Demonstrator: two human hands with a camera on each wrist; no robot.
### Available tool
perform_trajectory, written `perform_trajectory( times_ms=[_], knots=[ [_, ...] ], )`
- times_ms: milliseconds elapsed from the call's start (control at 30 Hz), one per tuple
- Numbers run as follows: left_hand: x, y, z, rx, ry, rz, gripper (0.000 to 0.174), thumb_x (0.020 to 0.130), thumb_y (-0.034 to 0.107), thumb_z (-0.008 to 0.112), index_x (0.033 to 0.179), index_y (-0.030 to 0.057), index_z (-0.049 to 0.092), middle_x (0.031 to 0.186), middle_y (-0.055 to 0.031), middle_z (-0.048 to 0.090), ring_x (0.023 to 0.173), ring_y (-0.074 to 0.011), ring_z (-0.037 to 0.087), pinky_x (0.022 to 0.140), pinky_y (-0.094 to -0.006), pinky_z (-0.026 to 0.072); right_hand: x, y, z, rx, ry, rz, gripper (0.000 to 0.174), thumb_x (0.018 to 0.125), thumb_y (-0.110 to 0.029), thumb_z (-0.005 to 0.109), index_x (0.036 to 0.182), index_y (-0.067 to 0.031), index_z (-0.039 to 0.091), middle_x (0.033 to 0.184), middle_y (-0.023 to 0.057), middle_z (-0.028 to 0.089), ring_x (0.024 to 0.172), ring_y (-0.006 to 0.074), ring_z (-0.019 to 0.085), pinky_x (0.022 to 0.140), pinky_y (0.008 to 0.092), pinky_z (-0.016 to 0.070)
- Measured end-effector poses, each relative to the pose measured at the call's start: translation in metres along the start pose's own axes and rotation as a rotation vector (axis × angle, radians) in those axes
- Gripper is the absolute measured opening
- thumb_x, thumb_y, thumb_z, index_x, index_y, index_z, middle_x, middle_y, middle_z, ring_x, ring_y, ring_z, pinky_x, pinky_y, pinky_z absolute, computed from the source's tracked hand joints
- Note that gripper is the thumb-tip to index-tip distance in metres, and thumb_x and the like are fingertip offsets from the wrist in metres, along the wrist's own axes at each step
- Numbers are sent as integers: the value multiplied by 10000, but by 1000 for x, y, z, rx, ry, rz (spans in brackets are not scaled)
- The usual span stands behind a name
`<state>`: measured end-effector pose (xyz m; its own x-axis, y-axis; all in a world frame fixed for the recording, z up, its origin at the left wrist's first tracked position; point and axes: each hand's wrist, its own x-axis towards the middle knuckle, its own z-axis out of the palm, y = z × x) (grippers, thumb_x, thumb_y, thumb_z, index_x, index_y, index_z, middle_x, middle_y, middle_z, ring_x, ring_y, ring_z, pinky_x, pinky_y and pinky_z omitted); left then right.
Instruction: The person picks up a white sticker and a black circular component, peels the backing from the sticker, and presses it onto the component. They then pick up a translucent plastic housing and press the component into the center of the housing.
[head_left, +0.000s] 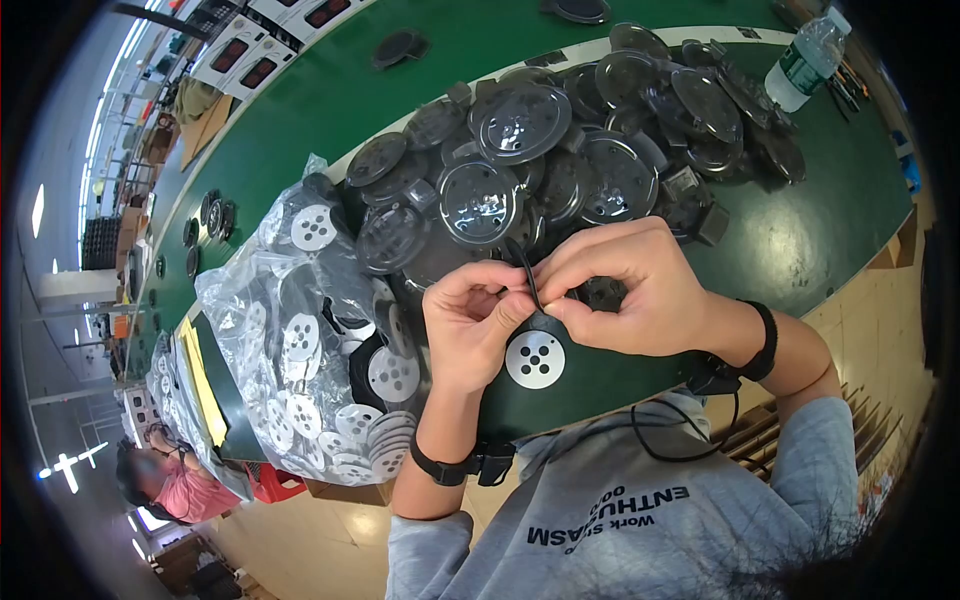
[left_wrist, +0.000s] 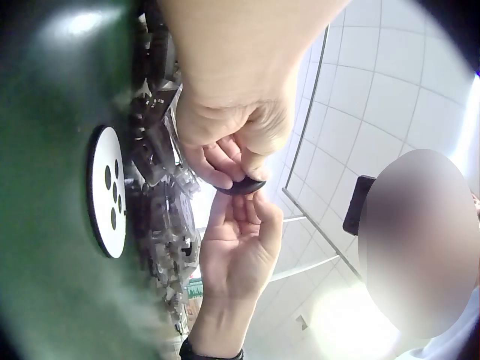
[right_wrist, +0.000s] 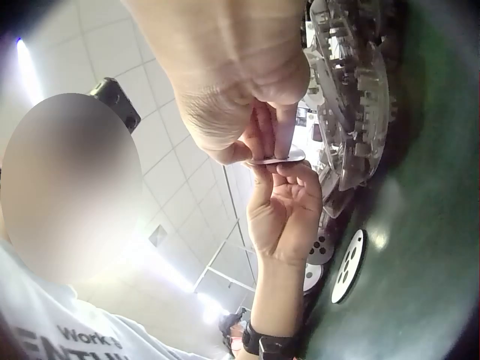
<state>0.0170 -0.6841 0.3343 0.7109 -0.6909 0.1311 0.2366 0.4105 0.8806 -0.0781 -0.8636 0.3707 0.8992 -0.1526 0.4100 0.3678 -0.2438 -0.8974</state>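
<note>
Between the two hands, a thin round disc (head_left: 529,272) is held up nearly edge-on, above the near edge of the green table. My left hand (head_left: 468,325) pinches it from one side between thumb and fingers, and my right hand (head_left: 630,295) pinches it from the other. The disc's dark face (left_wrist: 244,186) shows in the left wrist view; a pale face (right_wrist: 285,158) shows in the right wrist view. Just below the hands, a white disc with several dark holes (head_left: 536,359) lies flat on the table. Fingers cover much of the held disc.
Clear, dark-tinted round plastic covers (head_left: 520,122) are heaped behind the hands. At the left, a clear plastic bag (head_left: 262,290) holds several white discs with holes. A water bottle (head_left: 806,60) stands at the back right. Another person (head_left: 190,485) sits far left.
</note>
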Motion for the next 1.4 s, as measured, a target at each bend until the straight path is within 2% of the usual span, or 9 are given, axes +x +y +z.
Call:
perform_trajectory(
  times_ms=[467,767,967,1400],
  knots=[
    [0,0,0,-44,-17,-2,204,855,-11,765,1041,-12,682,894,-69,686,811,-110,635,737,-243,522,-1,1,0,13,0,9,111,758,-24,736,868,-13,739,847,99,743,747,200,725,680,285,567],
    [-1,-2,-1,35,9,35,197,852,-27,762,1024,-15,667,916,-71,683,828,-114,640,758,-246,529,-4,2,5,-39,53,-26,130,737,-18,742,866,-27,736,846,100,738,730,212,720,657,287,559],
    [-3,0,10,167,19,127,191,853,-28,761,1014,-16,660,915,-78,678,830,-118,637,761,-249,530,-7,3,9,-128,111,-66,123,718,-17,738,836,-20,703,810,87,717,704,225,702,633,300,546],
    [-2,0,6,65,36,94,181,854,-20,764,999,-2,657,900,-68,676,815,-108,628,745,-239,520,-4,3,6,-46,78,-58,111,727,-37,739,833,-18,711,842,111,733,735,231,721,657,301,559]
  ],
)
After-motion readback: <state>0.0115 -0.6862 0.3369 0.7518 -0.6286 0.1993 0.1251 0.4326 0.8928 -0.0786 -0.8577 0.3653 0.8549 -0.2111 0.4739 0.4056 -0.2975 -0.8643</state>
